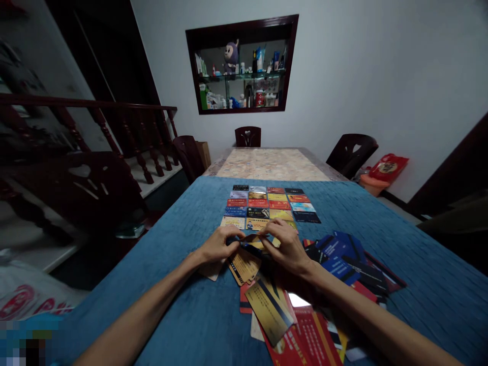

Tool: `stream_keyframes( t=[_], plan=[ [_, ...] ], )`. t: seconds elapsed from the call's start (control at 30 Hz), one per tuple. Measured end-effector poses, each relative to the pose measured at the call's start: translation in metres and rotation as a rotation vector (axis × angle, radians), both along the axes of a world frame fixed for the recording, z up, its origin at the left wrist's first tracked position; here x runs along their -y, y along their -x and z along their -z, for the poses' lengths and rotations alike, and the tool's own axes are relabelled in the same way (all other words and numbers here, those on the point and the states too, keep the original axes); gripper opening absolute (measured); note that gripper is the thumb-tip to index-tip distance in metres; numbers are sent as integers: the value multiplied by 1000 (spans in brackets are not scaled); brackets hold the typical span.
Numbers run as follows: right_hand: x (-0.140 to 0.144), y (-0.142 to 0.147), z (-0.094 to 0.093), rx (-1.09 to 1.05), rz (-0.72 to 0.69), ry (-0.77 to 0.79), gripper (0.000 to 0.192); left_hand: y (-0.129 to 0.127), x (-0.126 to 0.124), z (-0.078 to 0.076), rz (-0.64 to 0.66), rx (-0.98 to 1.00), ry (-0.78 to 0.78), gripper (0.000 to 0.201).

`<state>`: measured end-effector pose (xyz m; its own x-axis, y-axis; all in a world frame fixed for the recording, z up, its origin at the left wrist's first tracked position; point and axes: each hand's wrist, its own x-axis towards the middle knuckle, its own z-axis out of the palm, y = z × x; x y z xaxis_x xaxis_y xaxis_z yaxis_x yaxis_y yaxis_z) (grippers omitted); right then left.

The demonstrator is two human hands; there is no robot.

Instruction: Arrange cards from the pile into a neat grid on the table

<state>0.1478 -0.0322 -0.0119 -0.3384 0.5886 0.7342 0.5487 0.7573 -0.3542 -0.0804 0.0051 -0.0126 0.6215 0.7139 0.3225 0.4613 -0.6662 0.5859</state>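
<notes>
Two hands (219, 245) (285, 245) — one gold card (254, 237)

Two forearms entered from lower frame edge, both bare to elbow; no sleeve reached into view. Left hand (219, 245) and right hand (286, 245) were ungloved, slender, fingers long. Wrists carried no visible watch or band; fingers showed no visible ring.

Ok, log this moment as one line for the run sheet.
left hand: pinching card | right hand: pinching same card | card grid: laid in rows ahead | loose card pile: near right forearm | blue cloth: under all
</notes>
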Motion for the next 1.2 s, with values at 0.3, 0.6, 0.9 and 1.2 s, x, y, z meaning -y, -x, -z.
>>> stream_keyframes(
  t=[0.3, 0.6, 0.9, 1.2],
  plan=[
    [-2, 0, 1, -97, -3, 51, 13, 1, -2, 2, -42, 52, 7, 23],
    [-6, -2, 8, -96, 27, 57, 20, 0, -2, 2, -58, 58, 5, 18],
    [-4, -2, 10, 85, 80, 3, 35, 0, -1, 2, -85, 65, 2, 18],
    [1, 8, 19, 256, 144, -11, 32, 1, -3, 3, -82, 127, -80, 17]
  ],
)
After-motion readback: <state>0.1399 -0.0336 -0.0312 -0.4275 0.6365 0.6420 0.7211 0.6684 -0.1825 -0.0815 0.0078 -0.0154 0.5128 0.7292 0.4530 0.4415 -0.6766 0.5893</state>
